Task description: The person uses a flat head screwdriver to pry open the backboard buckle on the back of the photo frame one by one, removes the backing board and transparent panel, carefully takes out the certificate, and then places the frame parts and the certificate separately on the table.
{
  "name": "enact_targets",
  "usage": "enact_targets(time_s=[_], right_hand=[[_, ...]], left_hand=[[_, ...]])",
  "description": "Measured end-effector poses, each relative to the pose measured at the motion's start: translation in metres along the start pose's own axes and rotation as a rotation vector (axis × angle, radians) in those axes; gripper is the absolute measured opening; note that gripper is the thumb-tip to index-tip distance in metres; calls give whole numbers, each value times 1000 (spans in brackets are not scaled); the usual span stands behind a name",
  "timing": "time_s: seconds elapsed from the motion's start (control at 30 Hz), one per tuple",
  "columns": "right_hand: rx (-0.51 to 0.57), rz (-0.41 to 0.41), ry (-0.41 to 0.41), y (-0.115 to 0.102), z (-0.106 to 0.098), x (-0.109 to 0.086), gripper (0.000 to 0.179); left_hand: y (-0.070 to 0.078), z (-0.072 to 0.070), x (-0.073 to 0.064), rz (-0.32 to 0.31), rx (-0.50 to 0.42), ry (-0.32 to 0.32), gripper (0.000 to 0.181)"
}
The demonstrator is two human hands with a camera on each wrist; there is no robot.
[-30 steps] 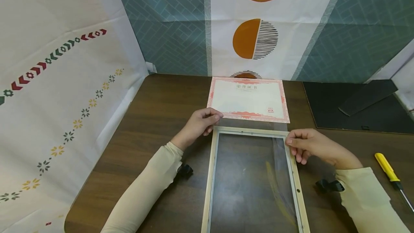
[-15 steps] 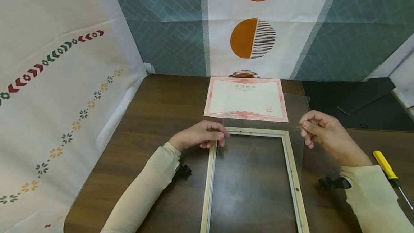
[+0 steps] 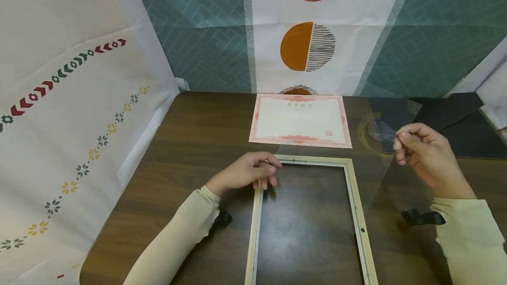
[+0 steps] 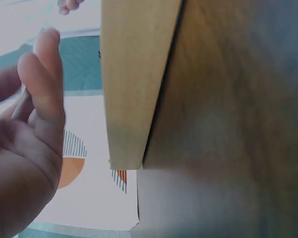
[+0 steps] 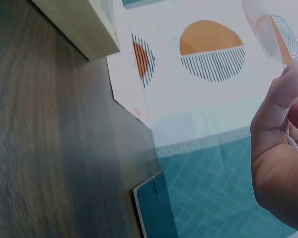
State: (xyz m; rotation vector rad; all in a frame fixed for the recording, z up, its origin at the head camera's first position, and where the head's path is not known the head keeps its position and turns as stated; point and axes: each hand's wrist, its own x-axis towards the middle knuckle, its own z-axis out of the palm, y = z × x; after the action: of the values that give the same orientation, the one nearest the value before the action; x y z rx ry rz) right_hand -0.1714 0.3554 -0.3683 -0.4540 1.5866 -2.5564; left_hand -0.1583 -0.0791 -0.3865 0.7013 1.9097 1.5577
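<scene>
In the head view my right hand [image 3: 433, 159] is raised to the right of the picture frame and pinches a clear plastic sheet [image 3: 382, 131]. The sheet shows mainly by faint edges and glare, and it slants over the table's back right. In the right wrist view part of the sheet [image 5: 264, 29] rises from the thumb tip. My left hand [image 3: 247, 171] hovers at the top left corner of the pale wooden picture frame [image 3: 358, 214], fingers loosely bent. No sheet shows between its fingers in the left wrist view. Through the picture frame the tabletop shows.
A red-bordered paper certificate [image 3: 299, 120] lies behind the picture frame against the patterned wall cloth [image 3: 198, 34]. The black backboard [image 3: 467, 137] lies at the back right, partly behind the sheet and right hand. A white patterned cloth [image 3: 59, 144] borders the table's left.
My right hand has moved up and right, drawing the clear sheet off the picture frame. The left hand has come slightly down onto the frame's corner area. The yellow-handled screwdriver is now hidden.
</scene>
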Motion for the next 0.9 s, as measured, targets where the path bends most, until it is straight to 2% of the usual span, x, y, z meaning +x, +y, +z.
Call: enact_targets(time_s=[0.1, 0.17, 0.47, 0.57, 0.73, 0.9], right_hand=[[-20, 1, 8, 4, 9, 2, 18], [-37, -1, 11, 6, 14, 2, 18], [-66, 37, -8, 18, 34, -2, 18], [-100, 67, -38, 22, 39, -4, 17], [-247, 157, -84, 23, 48, -5, 18], [-401, 250, -63, 19, 52, -5, 16]], left_hand=[[2, 2, -13, 18, -17, 74, 31], [3, 3, -22, 27, -29, 102, 34], [1, 10, -59, 29, -108, 111, 49], [-4, 10, -70, 44, -141, 156, 49], [-16, 4, -91, 118, -204, 256, 43], [-27, -11, -116, 209, -267, 321, 40]])
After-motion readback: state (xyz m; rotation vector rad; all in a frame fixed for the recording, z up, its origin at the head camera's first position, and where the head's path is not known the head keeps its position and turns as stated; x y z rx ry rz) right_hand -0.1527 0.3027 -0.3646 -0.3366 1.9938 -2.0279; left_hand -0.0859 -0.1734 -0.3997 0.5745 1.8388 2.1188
